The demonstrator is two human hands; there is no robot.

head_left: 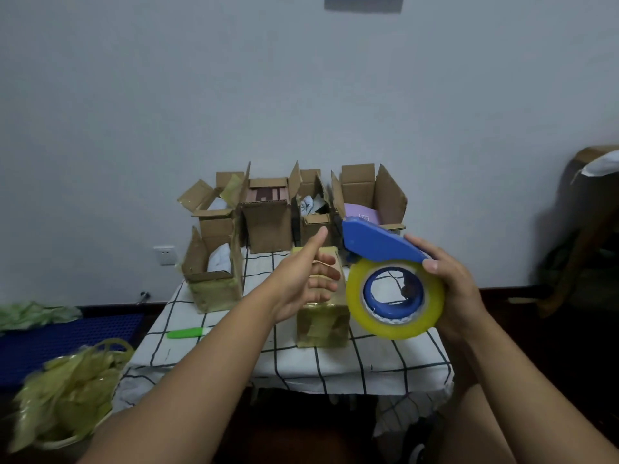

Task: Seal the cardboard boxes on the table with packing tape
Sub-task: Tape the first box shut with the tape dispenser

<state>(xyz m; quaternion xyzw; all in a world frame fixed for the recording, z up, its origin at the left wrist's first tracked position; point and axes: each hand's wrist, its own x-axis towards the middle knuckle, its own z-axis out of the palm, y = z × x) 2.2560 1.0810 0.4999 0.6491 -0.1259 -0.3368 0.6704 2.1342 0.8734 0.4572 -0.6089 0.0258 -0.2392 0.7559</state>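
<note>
Fingers of the right hand [459,283] curl round the yellow tape roll [395,298] and its blue dispenser [378,244], holding it raised above the tabletop [335,366]. The left hand [308,279] is open, thumb up and fingers loosely spread, reaching toward the roll, just beside it and apart from it. Directly behind that hand stands a small closed box [323,324] already wrapped in yellowish tape. The step looks like finding the tape's free end; the next move calls for pinching that end and drawing a length out. Farther back stand five open boxes [268,216], flaps up, unsealed. A green knife [187,333] lies near the tabletop's left edge.
</note>
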